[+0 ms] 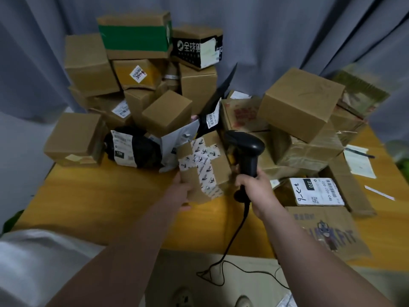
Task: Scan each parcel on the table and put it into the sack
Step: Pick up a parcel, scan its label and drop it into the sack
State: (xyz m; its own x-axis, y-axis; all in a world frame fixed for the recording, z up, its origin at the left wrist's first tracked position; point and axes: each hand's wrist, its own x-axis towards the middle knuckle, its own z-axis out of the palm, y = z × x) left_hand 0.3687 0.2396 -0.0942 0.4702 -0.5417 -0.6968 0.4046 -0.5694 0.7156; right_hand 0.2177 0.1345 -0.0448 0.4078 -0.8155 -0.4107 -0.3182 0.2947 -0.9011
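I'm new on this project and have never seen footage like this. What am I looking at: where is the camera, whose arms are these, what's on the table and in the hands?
No machine here: a person works with bare hands. The one picture comes from a wide-angle camera worn on their head, looking forward and down, so both arms reach in from below. The left hand holds a small cardboard box crossed with printed white tape. The right hand grips a black handheld scanner; its cable trails down toward the floor. On the yellow table lie a pile of cardboard parcels, a black bagged parcel with a white label, and a paper slip at the right. A grey curtain hangs behind. I cannot pick out the sack.
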